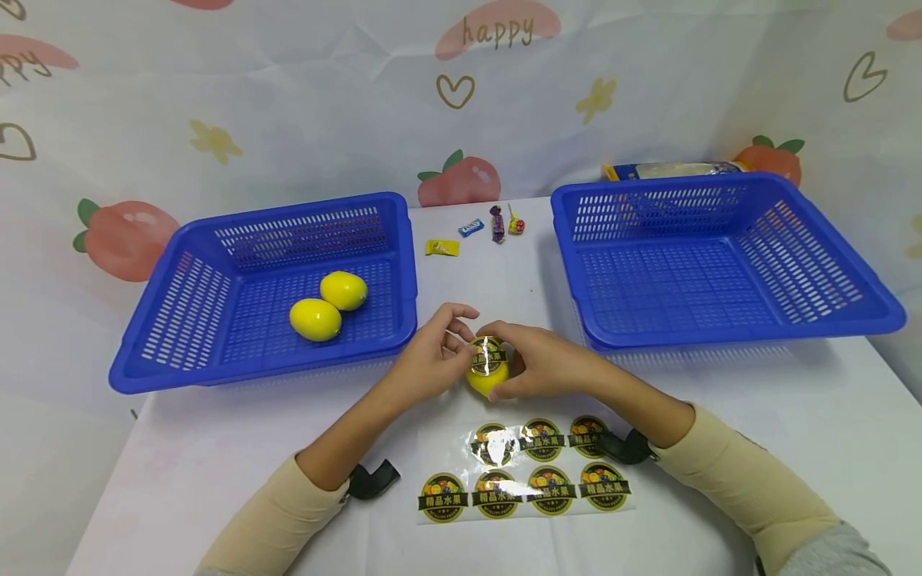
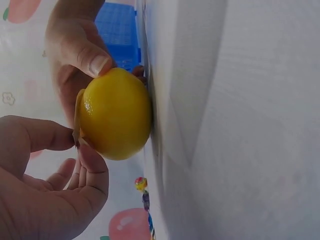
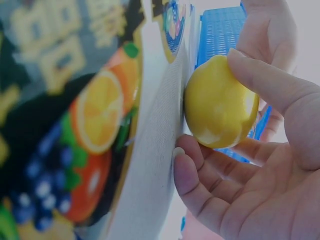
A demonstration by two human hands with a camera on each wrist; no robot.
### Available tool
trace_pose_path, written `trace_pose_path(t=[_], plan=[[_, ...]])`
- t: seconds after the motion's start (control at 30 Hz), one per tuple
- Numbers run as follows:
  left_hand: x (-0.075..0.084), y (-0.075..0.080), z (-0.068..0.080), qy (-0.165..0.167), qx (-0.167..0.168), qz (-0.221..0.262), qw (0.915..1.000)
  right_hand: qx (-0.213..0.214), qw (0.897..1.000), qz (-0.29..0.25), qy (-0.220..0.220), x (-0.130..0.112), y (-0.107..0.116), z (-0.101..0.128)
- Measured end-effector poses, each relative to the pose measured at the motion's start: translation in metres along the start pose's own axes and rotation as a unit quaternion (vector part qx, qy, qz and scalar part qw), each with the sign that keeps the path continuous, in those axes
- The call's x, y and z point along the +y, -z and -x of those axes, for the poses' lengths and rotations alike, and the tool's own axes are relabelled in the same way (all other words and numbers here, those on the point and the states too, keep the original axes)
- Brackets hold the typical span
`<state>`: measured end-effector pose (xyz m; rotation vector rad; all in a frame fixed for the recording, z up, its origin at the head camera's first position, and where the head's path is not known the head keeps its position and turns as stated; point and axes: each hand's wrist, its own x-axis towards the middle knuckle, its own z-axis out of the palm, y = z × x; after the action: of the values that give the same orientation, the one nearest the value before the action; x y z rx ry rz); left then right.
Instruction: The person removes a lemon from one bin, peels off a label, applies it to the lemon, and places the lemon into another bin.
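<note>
On the white table between two baskets sits a yellow lemon (image 1: 479,384), steadied by my right hand (image 1: 543,360) with thumb and fingers around its sides. A round black and gold fruit sticker (image 1: 489,357) lies over the lemon's top. My left hand (image 1: 438,352) pinches the sticker's edge between thumb and index finger; in the left wrist view that sticker (image 2: 77,115) stands partly off the peel. In the right wrist view the lemon (image 3: 220,102) rests between the right thumb and curled fingers. Nearer me lies a clear sheet of stickers (image 1: 547,512) in two rows.
A blue basket (image 1: 259,372) at left holds two lemons (image 1: 315,320). Another blue basket (image 1: 720,330) stands at right, with a packet (image 1: 677,170) behind it. Small wrapped sweets (image 1: 442,248) and a lollipop (image 1: 516,224) lie between the baskets at the back.
</note>
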<state>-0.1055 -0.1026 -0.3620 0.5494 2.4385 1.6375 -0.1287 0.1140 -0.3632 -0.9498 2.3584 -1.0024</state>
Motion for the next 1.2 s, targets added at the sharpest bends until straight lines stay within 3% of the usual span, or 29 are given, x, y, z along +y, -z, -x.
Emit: trace_pose_path(t=[0.27,0.37,0.57,0.87,1.2], plan=[[-0.003,0.003,0.0,0.034,-0.023,-0.014,0.9991,-0.003,1.0,-0.002,-0.001,0.0,0.0,0.0],[-0.005,0.005,0.0,0.074,-0.055,-0.004,0.9958,-0.005,1.0,-0.006,-0.003,0.0,0.0,-0.001],[-0.011,0.01,-0.002,0.152,-0.132,0.036,0.9789,-0.005,1.0,-0.004,-0.004,0.001,-0.001,-0.001],[-0.021,0.014,-0.008,0.176,-0.193,0.143,0.9547,0.0,1.0,0.001,0.008,0.001,0.0,-0.001],[-0.026,0.016,-0.009,0.163,-0.201,0.183,0.9484,-0.011,1.0,-0.011,0.007,0.002,0.001,-0.001]])
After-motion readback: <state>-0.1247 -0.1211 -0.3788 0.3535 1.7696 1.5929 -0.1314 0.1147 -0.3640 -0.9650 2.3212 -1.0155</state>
